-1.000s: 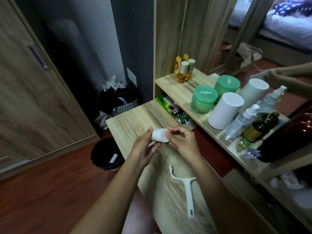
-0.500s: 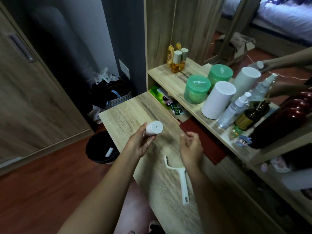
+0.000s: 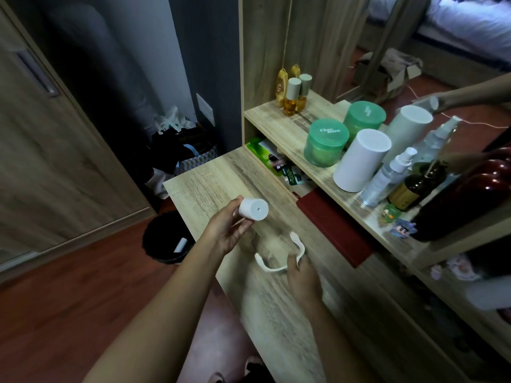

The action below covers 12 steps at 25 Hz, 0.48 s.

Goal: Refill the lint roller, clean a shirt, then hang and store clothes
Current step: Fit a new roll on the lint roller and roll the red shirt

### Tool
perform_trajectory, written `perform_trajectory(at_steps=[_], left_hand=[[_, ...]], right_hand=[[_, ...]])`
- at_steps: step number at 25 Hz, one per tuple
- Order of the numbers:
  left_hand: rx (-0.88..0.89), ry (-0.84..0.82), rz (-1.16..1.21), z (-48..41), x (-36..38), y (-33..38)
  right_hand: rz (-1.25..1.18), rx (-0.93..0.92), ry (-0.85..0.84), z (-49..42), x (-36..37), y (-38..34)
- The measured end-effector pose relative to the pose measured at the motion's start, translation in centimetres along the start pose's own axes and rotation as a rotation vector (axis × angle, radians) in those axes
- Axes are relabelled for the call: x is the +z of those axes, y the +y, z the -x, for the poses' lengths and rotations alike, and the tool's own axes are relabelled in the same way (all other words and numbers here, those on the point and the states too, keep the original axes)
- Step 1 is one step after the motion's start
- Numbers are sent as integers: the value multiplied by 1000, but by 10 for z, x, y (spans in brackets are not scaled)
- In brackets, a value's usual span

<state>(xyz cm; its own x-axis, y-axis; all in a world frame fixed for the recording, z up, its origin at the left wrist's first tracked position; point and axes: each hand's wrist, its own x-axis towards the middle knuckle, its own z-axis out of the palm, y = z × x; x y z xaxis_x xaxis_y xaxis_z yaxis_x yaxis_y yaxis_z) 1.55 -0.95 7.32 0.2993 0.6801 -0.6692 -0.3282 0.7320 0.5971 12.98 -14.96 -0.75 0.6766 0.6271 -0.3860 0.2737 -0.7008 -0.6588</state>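
Left fingers (image 3: 240, 217) curled about a white paper roll (image 3: 253, 208), its flat end with a small centre hole turned up toward the camera, held in the air above the left part of the tabletop (image 3: 210, 181). Left hand (image 3: 225, 230) palm up, thumb along the roll's far side. Right fingers (image 3: 293, 262) closed round the white roller handle (image 3: 279, 255), at the stem just below its curved fork; fork raised off the wood, open and bare. Right hand (image 3: 302, 277) near the tabletop's middle, apart from the left. Motion blur over the right hand. Below the tabletop's left edge, a black bin (image 3: 166, 239) on the floor with a white tube inside. Along the right edge, a raised shelf (image 3: 279, 123) with green jars (image 3: 326, 142), a white canister (image 3: 360, 160) and spray bottles (image 3: 387, 175).
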Motion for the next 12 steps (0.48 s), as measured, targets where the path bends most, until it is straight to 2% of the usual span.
perform_trajectory(at_steps=[2, 6, 12], left_hand=[[58, -30, -105, -3, -10, 5], [127, -139, -298, -4, -21, 10], [113, -274, -419, 3, -19, 5]], right_hand=[[77, -227, -54, 0, -23, -15], [159, -556, -92, 0, -66, -46], [303, -649, -93, -10, -71, -62]])
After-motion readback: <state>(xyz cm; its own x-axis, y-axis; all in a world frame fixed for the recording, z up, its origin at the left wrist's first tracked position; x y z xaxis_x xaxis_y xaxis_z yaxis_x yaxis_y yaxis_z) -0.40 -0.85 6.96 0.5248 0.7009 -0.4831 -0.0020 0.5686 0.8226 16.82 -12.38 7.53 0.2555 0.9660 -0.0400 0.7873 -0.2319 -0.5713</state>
